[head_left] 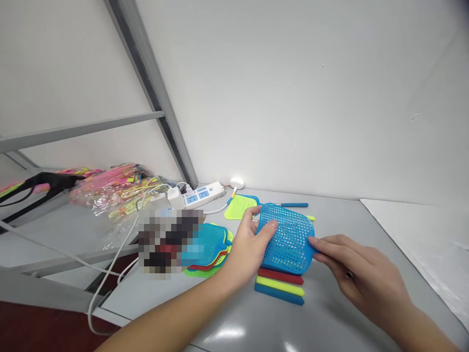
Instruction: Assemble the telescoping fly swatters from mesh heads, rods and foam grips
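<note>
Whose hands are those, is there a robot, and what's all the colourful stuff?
No robot here, just a person's two bare hands! The camera sits on that person's head, looking forward and down, so you see what's in front of them. The left hand holds a blue mesh paddle, and the right hand pinches its narrow end. On the grey table lie a red stick, a yellow stick and a blue stick, plus a paddle pile. Behind sits a white power strip.
</note>
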Motion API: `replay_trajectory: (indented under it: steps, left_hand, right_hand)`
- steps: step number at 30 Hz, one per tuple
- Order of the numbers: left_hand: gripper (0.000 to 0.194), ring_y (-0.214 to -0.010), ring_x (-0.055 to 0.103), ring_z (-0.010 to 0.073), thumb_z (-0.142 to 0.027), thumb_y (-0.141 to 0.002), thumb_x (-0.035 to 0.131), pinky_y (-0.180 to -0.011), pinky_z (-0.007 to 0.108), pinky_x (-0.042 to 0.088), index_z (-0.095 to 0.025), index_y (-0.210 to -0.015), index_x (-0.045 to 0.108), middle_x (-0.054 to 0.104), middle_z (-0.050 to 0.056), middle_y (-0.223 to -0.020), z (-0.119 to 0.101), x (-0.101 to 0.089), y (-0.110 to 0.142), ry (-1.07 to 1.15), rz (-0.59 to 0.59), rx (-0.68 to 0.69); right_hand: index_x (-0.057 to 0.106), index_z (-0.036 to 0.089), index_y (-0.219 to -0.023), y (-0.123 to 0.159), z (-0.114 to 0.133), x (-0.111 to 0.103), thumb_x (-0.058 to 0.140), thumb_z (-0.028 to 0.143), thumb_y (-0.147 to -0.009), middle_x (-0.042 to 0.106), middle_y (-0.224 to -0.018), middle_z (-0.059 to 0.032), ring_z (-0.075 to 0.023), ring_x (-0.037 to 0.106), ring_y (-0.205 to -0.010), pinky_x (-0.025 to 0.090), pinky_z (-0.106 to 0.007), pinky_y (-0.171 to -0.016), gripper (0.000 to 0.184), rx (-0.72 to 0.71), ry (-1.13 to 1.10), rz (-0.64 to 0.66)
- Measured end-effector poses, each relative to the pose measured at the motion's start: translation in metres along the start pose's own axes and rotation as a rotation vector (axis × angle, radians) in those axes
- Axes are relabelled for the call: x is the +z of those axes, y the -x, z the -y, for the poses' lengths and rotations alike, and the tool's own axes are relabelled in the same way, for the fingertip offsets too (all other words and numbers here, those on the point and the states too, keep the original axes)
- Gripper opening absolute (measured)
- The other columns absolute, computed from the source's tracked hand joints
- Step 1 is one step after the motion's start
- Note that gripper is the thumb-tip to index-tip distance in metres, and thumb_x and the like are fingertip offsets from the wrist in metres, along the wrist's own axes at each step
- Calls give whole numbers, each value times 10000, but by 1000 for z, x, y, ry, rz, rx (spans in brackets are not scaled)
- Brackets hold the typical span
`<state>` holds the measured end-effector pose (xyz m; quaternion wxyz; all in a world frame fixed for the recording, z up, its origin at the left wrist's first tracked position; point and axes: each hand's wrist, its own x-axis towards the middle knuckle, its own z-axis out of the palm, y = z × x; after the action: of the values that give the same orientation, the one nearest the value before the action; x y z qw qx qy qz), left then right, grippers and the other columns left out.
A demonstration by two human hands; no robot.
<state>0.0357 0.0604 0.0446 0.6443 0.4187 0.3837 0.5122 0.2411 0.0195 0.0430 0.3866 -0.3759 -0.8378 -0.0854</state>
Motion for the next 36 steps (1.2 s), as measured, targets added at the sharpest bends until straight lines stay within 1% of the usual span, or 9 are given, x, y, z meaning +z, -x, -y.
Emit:
replay_trajectory:
  steps: [3,7,10,12,15,19,23,28,36]
  left_hand:
    - [410,-927,632,204,-346,-847,645,-792,350,506,-225,-1190,457,623,63,-1051,1,-6,-8,-119,-68,155]
    - [293,-1045,521,201,-247,-866,594,-927,375,431,-241,-1146,510,537,64,-1125,-12,-18,-14,-467,-233,650]
    - [109,-963,544,183,-206,-929,502,-885,359,446,-230,-1021,555,572,43,-1016,-29,-32,0,-612,-112,825]
    - [111,-917,563,183,-166,-930,482,-848,356,459,-222,-989,558,591,38,-951,-35,-47,18,-702,-34,923]
    - [188,-920,567,207,-104,-868,522,-851,387,454,-205,-1022,557,614,62,-964,-29,-76,48,-904,-5,1086]
    - [225,-928,550,224,-80,-825,539,-833,391,466,-171,-1030,561,607,103,-991,-9,-114,74,-1086,-22,1055]
    - [211,-969,516,242,-104,-823,545,-868,409,465,-169,-1020,582,605,113,-1053,2,-129,82,-1177,-133,1022]
    - [165,-974,503,245,-136,-825,545,-870,404,469,-167,-979,597,604,112,-1089,5,-127,82,-1174,-186,980]
    - [196,-1103,466,297,-234,-893,522,-932,479,450,-176,-1074,571,547,132,-1196,5,-134,83,-1269,-255,690]
  right_hand:
    - [582,261,-1182,1,3,2,529,150,-941,730,-877,-18,-120,660,-632,464,-223,-512,271,29,-19,-21]
    - [604,264,-1088,-1,6,9,544,185,-936,743,-860,-4,-112,650,-563,468,-219,-487,181,97,-60,-17]
    - [613,264,-1012,-15,16,19,529,197,-937,745,-807,14,-119,663,-557,499,-219,-505,131,152,-147,54]
    - [613,255,-948,-31,27,32,517,202,-935,749,-795,9,-136,688,-599,526,-231,-537,110,177,-225,112]
    - [617,240,-871,-55,42,59,518,235,-934,754,-812,-17,-171,705,-665,545,-270,-579,117,177,-325,189]
    - [648,231,-850,-78,51,100,541,287,-927,754,-833,-38,-207,711,-736,548,-316,-637,144,157,-372,292]
    - [676,234,-842,-90,50,121,578,309,-903,759,-835,-28,-204,712,-735,542,-303,-641,138,168,-335,411]
    - [685,259,-863,-98,55,122,589,363,-898,747,-777,-6,-186,677,-623,491,-271,-537,146,59,-244,535]
    - [645,261,-885,-109,66,120,527,346,-929,702,-712,11,-163,609,-560,430,-259,-526,152,44,-251,750]
